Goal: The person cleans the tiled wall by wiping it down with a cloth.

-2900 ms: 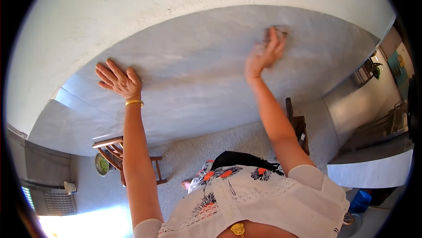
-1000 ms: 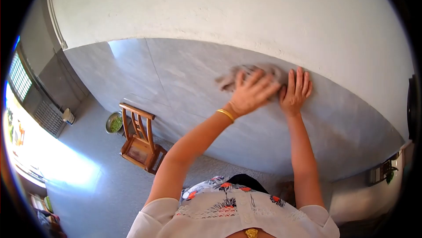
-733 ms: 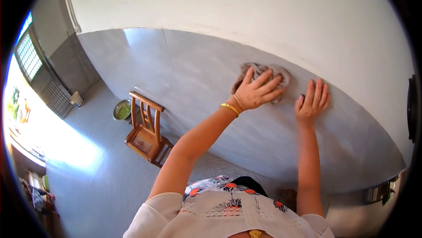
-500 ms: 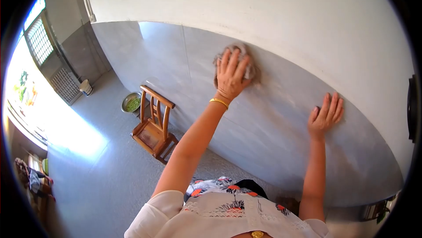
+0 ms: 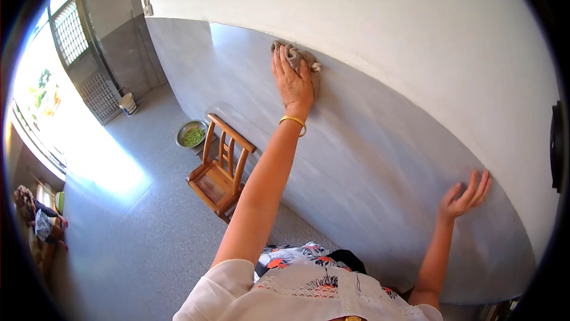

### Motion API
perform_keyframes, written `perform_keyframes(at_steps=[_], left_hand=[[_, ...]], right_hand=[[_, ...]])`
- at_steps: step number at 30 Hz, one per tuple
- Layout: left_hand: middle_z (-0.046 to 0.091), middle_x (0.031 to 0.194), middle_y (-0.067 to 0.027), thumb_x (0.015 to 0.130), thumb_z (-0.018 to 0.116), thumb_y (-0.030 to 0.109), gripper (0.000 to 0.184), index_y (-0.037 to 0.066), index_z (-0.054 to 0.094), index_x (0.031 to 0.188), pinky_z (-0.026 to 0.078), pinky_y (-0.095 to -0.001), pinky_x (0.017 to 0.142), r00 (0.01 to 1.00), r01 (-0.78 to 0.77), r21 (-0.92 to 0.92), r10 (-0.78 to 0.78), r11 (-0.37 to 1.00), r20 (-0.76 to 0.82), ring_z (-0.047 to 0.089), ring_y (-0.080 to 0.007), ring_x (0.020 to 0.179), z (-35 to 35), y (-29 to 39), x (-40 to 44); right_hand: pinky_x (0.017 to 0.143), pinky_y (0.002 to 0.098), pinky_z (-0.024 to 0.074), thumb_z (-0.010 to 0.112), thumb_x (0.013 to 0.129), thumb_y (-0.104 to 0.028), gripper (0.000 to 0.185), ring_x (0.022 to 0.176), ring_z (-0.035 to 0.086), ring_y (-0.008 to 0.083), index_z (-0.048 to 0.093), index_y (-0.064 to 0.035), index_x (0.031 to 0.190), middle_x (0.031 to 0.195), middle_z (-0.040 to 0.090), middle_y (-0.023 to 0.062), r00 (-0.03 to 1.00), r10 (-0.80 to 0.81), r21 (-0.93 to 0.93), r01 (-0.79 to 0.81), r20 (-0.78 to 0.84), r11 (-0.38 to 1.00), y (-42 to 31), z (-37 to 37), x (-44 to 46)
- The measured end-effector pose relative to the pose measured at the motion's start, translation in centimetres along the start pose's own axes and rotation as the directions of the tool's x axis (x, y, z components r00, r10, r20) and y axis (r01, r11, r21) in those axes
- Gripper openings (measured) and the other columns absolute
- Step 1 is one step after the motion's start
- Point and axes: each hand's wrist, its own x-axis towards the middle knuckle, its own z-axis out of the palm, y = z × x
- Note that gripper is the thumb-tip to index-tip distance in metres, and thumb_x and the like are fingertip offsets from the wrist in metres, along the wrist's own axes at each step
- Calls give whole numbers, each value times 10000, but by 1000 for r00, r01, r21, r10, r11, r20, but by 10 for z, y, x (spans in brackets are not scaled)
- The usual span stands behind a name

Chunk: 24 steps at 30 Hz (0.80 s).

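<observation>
My left hand (image 5: pixel 294 88), with a gold bracelet at the wrist, presses a crumpled grey-brown cloth (image 5: pixel 316 78) against the wall. The cloth lies near the top edge of the grey wall panel (image 5: pixel 356 161), just under the white upper wall (image 5: pixel 356 12). Lower on the right, my right hand (image 5: pixel 467 197) rests by the panel's upper edge with its fingers apart and nothing in it.
A wooden chair (image 5: pixel 221 169) stands by the wall, with a metal bowl of green pieces (image 5: pixel 192 136) behind it. A white bucket (image 5: pixel 127 104) is near the bright doorway. Another person (image 5: pixel 43 220) is at the far left.
The cloth first shows in my right hand, then under my left. My left hand has since moved it leftward along the panel, while my right hand has shifted right and down. The view has turned left.
</observation>
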Motion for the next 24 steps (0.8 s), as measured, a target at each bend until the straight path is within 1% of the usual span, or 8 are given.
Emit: perform_keyframes(at_steps=[3,9,10,14,16,19,21,24], left_hand=[[314,1332,-188,860,460,255,520,22,306,1299,264,-399,1009,999,46,-8,-46,999,-13,280,-348,1232,0,-11,16],[312,1336,-183,866,449,250,515,23,300,1303,266,-389,1011,994,106,-12,-106,994,-14,280,-337,1235,-7,-35,55],[310,1338,-182,868,445,248,513,24,298,1305,266,-386,1012,994,109,-10,-109,994,-8,277,-335,1238,-8,-41,60],[303,1344,-180,875,432,252,509,26,292,1309,256,-385,1018,992,127,-14,-127,992,-13,269,-330,1246,-16,-58,93],[295,1350,-180,882,418,260,501,26,296,1307,247,-381,1023,989,149,-21,-149,989,-9,263,-328,1251,-19,-75,105],[350,1324,-171,900,381,283,467,32,334,1290,255,-367,1012,988,135,14,-133,991,-74,308,-320,1232,-19,-94,127],[331,1334,-172,896,387,285,474,33,327,1294,252,-371,1015,988,144,-3,-144,990,-53,292,-319,1240,-23,-116,143],[319,1343,-167,893,393,289,478,38,329,1295,252,-374,1017,988,145,-17,-146,989,-45,282,-317,1245,-25,-151,167]], right_hand=[[951,443,300,427,858,-118,274,1184,358,364,522,27,1069,1226,443,196,1000,3,37,-3,-5,999,-27,13,8],[901,435,328,437,788,-61,226,1058,458,348,583,-10,953,1106,521,183,991,-128,418,95,50,904,-102,65,43],[863,403,342,443,745,-44,213,1028,480,306,607,-30,881,1026,566,135,988,-142,450,104,52,887,-117,73,54],[825,368,323,456,714,-39,207,982,507,253,614,-50,847,948,596,69,975,-215,387,177,58,905,-153,92,91],[795,340,291,465,683,-32,210,913,524,209,615,-75,823,883,604,19,989,-121,330,87,83,940,-163,93,98],[779,338,273,466,671,-33,213,852,520,190,619,-99,802,874,599,10,980,-82,504,-20,179,864,-187,98,128],[769,345,273,478,672,-43,199,813,504,181,623,-112,790,856,587,7,964,-118,447,-1,239,894,-204,107,137],[757,349,279,495,694,-60,170,780,488,183,628,-114,785,823,570,11,978,-169,209,142,118,967,-210,127,130]])
